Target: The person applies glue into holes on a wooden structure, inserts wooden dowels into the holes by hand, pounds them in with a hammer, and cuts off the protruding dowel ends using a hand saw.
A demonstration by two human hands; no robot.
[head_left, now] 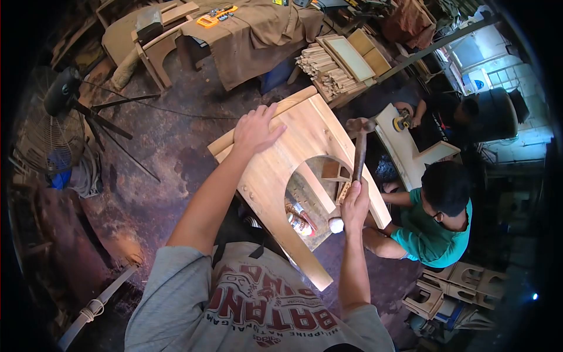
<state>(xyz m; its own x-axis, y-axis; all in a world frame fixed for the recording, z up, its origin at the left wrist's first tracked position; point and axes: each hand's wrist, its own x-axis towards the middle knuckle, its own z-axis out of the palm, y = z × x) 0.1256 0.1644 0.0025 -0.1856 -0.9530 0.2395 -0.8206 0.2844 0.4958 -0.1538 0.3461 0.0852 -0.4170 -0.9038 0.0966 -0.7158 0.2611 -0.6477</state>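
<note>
A light wooden furniture panel [267, 176] with an arched cutout stands tilted in front of me. My left hand [257, 129] lies on its upper left part, fingers stretched over the face beside the edge strip [293, 101]. In my right hand [355, 205] is a hammer [359, 149], gripped by the handle with its head up, near the panel's right leg [375, 202]. Through the cutout show a bottle with a label [300, 224], a wooden strip [316, 188] and a small white round object [336, 225].
A co-worker in a green shirt [448, 234] sits close on the right. Farther back, another person holds a yellow sander [402, 121] on a board. A standing fan [50, 117] is at left, a cloth-covered table [252, 41] behind, wood sticks [322, 71] beside it.
</note>
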